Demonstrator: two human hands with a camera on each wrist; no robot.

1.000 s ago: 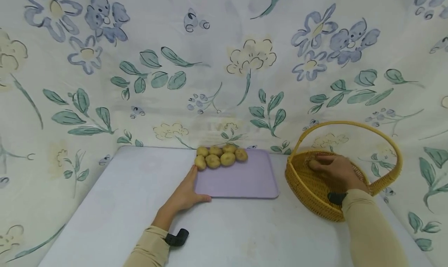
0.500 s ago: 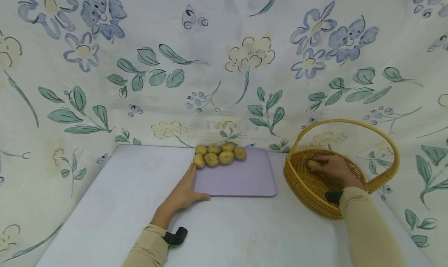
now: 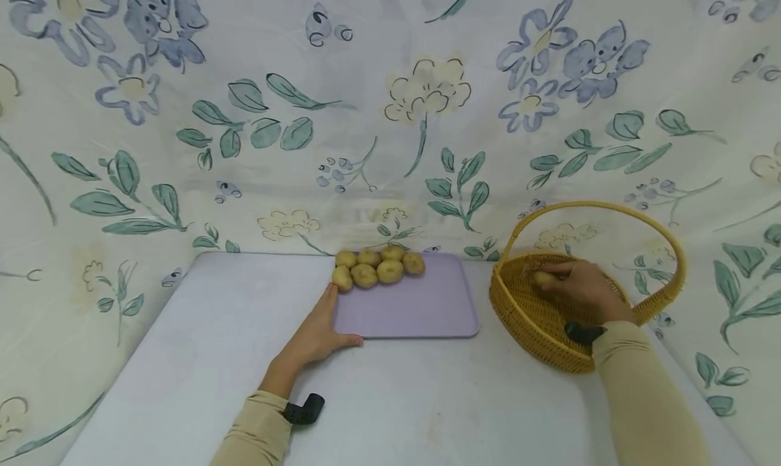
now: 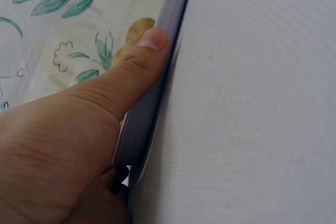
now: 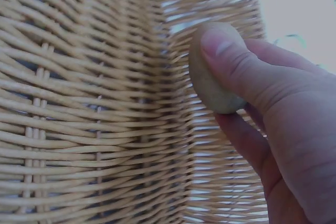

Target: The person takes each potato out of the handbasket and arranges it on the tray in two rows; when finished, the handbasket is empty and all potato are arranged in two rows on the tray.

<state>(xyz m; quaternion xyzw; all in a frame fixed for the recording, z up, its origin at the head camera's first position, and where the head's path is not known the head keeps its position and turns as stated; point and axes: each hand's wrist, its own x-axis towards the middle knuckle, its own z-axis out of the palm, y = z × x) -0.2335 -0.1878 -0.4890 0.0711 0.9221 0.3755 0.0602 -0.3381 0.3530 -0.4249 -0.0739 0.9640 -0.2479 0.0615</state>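
Observation:
My right hand (image 3: 582, 289) reaches into the wicker basket (image 3: 539, 347) and grips a potato (image 5: 210, 80) between thumb and fingers, close to the woven wall in the right wrist view. On the left, my left hand (image 3: 317, 334) spans the near left corner of the lilac tray (image 3: 405, 317), fingers stretched along its left side. Its thumb (image 4: 142, 59) presses against the near edge in the left wrist view. Several potatoes (image 3: 365, 276) lie in two rows at the tray's back left, the nearest one beside my left fingertips.
The basket's tall arched handle (image 3: 594, 205) rises over its right side. A white table (image 3: 390, 398) carries tray and basket. Behind it hangs a floral cloth (image 3: 342, 127). A black band device (image 3: 305, 408) sits on my left wrist.
The head view has shifted slightly, so tray and basket appear a little further left and higher. My right hand still holds the potato inside the basket; my left hand stays at the tray corner.

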